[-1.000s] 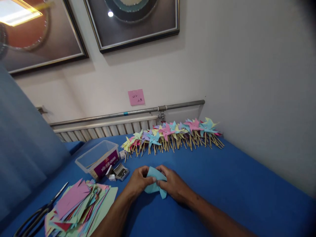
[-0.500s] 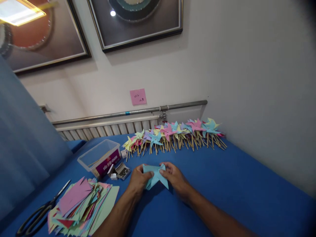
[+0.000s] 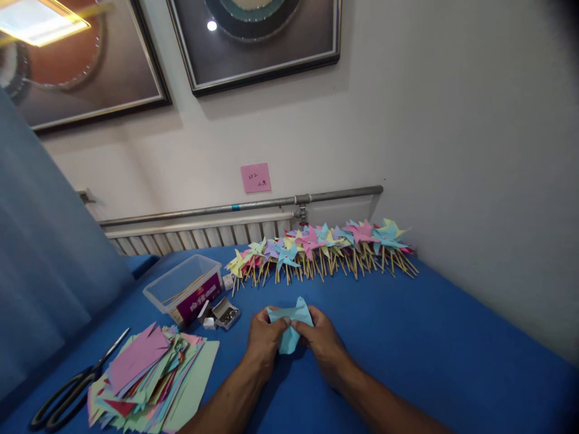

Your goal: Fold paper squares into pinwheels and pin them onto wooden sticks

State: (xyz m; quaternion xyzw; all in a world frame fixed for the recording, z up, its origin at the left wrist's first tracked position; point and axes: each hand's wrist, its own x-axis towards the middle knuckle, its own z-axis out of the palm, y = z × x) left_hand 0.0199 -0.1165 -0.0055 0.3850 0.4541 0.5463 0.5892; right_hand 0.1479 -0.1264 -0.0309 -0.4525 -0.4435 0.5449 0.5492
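Observation:
Both of my hands pinch a light blue paper piece (image 3: 289, 322) just above the blue table (image 3: 429, 337). My left hand (image 3: 265, 337) grips its left side, and my right hand (image 3: 323, 339) grips its right side. The paper's corners are folded toward the middle and its tips stick up and down between my fingers. A small open box of metal pins (image 3: 225, 313) lies just left of my left hand.
A long row of finished paper pinwheels (image 3: 323, 250) on wooden sticks lies by the wall. A clear plastic tub (image 3: 183, 289) stands at left. A pile of coloured paper squares (image 3: 147, 377) and black scissors (image 3: 67, 392) lie near the front left edge.
The blue paper has been turned and refolded between my fingers, its tips pointing differently. My hands stayed in the same spot; the view shifted slightly.

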